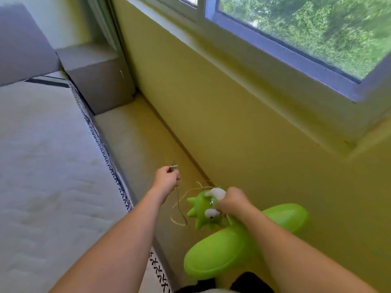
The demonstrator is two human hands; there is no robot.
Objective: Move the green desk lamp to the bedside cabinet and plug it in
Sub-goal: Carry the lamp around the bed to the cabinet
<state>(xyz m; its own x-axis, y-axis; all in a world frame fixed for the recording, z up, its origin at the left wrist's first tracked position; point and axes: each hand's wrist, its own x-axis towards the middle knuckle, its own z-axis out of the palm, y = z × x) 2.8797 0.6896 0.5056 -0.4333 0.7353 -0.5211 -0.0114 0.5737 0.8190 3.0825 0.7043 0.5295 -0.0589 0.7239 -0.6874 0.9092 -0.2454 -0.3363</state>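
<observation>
The green desk lamp (228,248) is a glossy cartoon-shaped figure with a spiky head and white horns, carried low at the bottom middle of the head view. My right hand (232,200) grips it at the head, by the horns. My left hand (166,179) is held out ahead and is closed on the lamp's plug (174,166), whose prongs point forward. The thin pale cord (179,208) hangs in a loose loop between both hands. The grey bedside cabinet (97,75) stands ahead in the corner, beside the head of the bed.
A bed with a pale mattress (48,157) fills the left side. A narrow strip of floor (143,140) runs between it and the yellow-green wall (243,123). A window (306,32) sits above on the right. A grey headboard (19,43) is at the far left.
</observation>
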